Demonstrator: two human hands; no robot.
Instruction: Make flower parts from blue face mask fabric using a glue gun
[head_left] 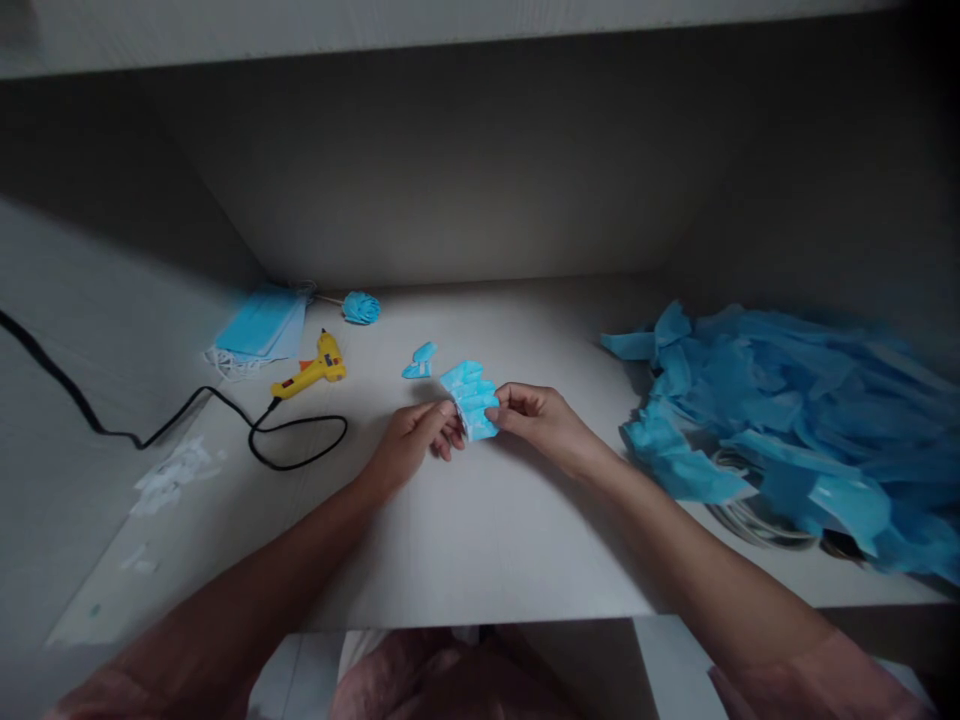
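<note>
Between my hands, above the middle of the table, is a blue piece of pleated mask fabric (pixel 474 393) with a scalloped upper edge. My left hand (pixel 422 435) pinches its left end between thumb and fingers. The fabric's right side is gripped by the fingertips of my right hand (pixel 536 415). Just beyond lie small folded blue fabric scraps (pixel 421 362). Farther back, a blue fabric flower (pixel 361 307) on a thin stem rests on its side.
A yellow glue gun (pixel 313 367) lies at left, its black cord (pixel 289 466) looping over the table (pixel 495 540). Behind it sit blue face masks (pixel 261 322). White residue (pixel 174 475) marks the left side. A large heap of blue fabric (pixel 795 390) covers the right, partly over coiled wire (pixel 750 515).
</note>
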